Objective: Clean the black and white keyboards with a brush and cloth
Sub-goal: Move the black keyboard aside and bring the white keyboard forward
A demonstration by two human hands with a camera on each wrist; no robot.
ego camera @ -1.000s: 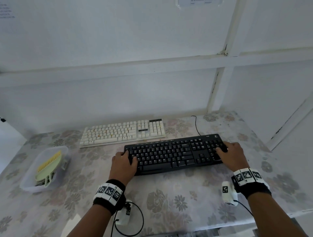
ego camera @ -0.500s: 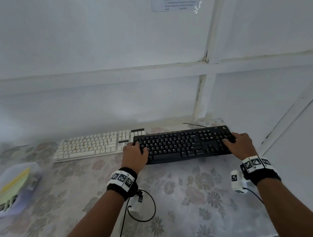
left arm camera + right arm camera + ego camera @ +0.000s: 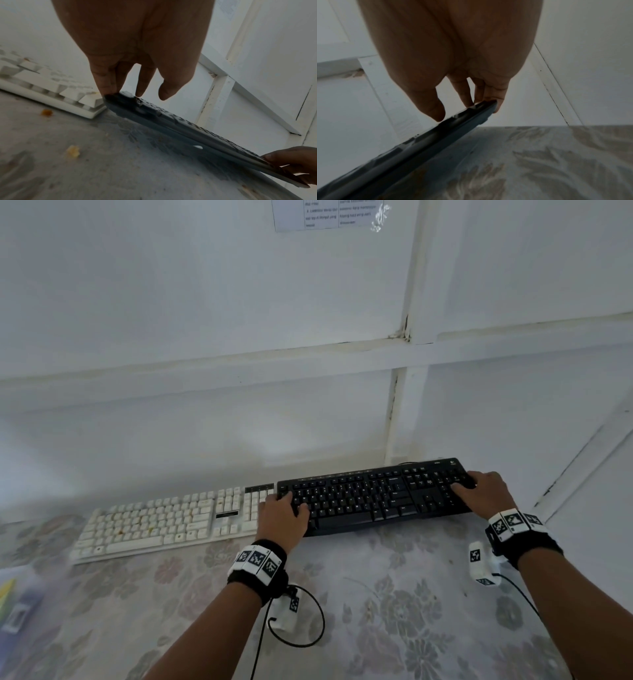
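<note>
**Both hands on the ends of the black keyboard**

From the head view, your left hand (image 3: 281,517) grips the left end of the black keyboard (image 3: 373,494) and your right hand (image 3: 486,491) grips its right end, fingers curled over the outer keys. The black keyboard sits on the desk (image 3: 394,594) close to the wall, and the white keyboard (image 3: 164,522) lies just to its left, their ends touching or nearly so; I cannot tell which. Left of the white keyboard, at the frame edge, a blurred clear tub (image 3: 17,604) holds something yellow; neither a brush nor a cloth can be made out.

From the left wrist, your fingers (image 3: 106,81) press on the black keyboard's corner (image 3: 120,100), with the thumb hovering above the keys. The near edge looks raised off the desk, tilted. Crumbs (image 3: 73,151) lie on the desk in front of it.

From the right wrist, your fingers (image 3: 489,94) wrap the black keyboard's far corner (image 3: 481,112), the thumb resting on its top edge.

A keyboard like this is probably light and fairly stiff, but long, so holding both short ends suits it. The smooth plastic edges may slip; keep fingers under the frame rather than on the keys, which give under pressure.
</note>
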